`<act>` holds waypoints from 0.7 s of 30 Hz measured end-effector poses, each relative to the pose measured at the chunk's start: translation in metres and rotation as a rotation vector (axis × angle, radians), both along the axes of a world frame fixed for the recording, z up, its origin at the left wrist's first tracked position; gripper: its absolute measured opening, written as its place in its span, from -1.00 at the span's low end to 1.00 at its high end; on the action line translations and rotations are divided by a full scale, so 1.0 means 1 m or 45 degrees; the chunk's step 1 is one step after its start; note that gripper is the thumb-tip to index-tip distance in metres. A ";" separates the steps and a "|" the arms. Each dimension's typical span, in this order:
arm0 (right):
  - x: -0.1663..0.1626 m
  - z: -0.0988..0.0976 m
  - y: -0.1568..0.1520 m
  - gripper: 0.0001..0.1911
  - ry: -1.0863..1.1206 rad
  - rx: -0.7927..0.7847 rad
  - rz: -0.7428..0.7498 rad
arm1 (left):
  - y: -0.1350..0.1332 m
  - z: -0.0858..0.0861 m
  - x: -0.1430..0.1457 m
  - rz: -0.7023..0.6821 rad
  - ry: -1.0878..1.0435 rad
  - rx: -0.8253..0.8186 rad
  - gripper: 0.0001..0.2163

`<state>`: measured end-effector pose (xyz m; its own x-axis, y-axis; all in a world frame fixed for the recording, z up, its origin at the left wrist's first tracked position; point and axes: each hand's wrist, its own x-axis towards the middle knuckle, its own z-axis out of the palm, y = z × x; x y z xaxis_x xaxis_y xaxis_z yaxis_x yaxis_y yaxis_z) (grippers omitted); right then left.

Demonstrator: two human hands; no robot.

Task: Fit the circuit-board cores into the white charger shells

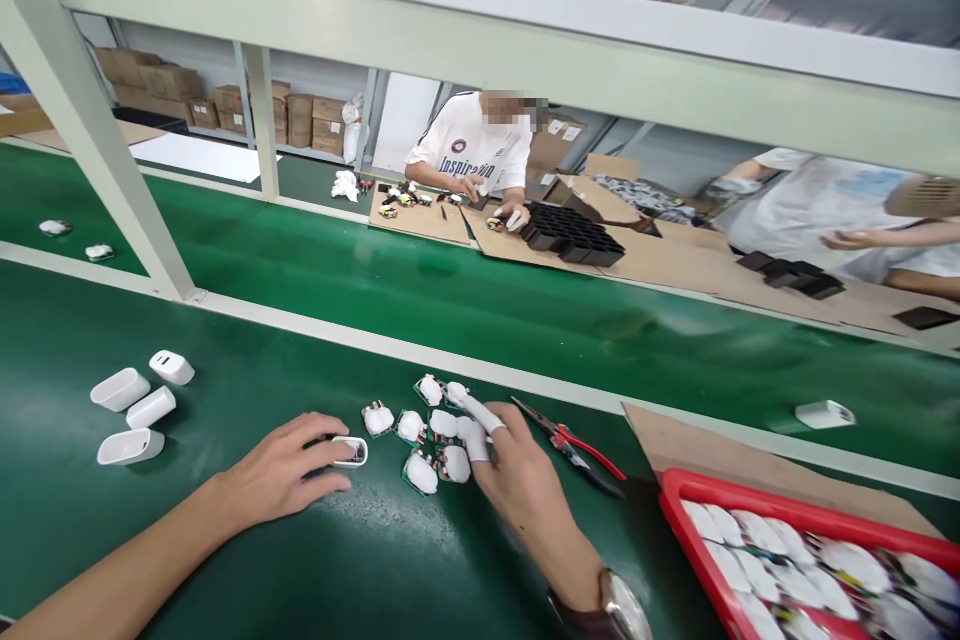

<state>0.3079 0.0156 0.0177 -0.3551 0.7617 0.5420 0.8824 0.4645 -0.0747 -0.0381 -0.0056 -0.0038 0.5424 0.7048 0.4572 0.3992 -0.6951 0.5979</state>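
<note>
My left hand (289, 468) rests on the green bench with its fingers closed around a small white plastic charger housing (361, 453). The housing's open end faces right, and dark parts show inside. White finger cots cover the thumb and index finger of my right hand (517, 470). Those two fingertips pinch at a circuit board with a white pad (443, 423), one of several bunched between my hands. Another such board (420, 472) lies at the near side of the bunch. Red-and-black long-nose pliers (570, 445) lie just right of my right hand.
Several white housings (131, 447) stand at the left. A red tray (675, 510) of padded boards sits at the right by cardboard (705, 440). Beyond a low rail runs a green belt (480, 305) carrying a white housing (825, 414). Two people work across it.
</note>
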 end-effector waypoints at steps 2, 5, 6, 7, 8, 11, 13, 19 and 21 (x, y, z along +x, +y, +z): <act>0.025 -0.014 -0.002 -0.77 -0.023 0.035 -0.139 | 0.000 -0.002 0.003 0.003 -0.113 -0.146 -0.84; 0.047 -0.029 -0.011 -0.77 -0.136 -0.026 -0.298 | 0.006 0.002 0.006 0.170 -0.568 -0.720 -0.87; 0.051 -0.032 -0.014 -0.77 -0.165 -0.068 -0.337 | 0.009 0.006 0.006 0.239 -0.746 -0.929 -0.84; 0.053 -0.034 -0.016 -0.77 -0.181 -0.106 -0.367 | 0.012 0.009 0.004 0.297 -0.902 -1.104 -0.82; 0.054 -0.036 -0.017 -0.77 -0.184 -0.133 -0.387 | 0.015 0.013 0.002 0.344 -1.023 -1.225 -0.80; 0.057 -0.040 -0.017 -0.79 -0.146 -0.142 -0.431 | 0.018 0.019 -0.001 0.442 -1.153 -1.288 -0.76; 0.061 -0.043 -0.015 -0.77 -0.114 -0.100 -0.474 | 0.017 0.018 0.001 0.490 -1.056 -1.182 -0.73; 0.081 -0.056 -0.007 -0.76 -0.194 0.018 -0.364 | 0.066 0.022 0.011 0.485 -0.231 -0.409 -0.76; 0.083 -0.059 -0.007 -0.74 -0.203 0.080 -0.326 | 0.108 0.035 0.008 0.562 0.012 -0.170 -0.79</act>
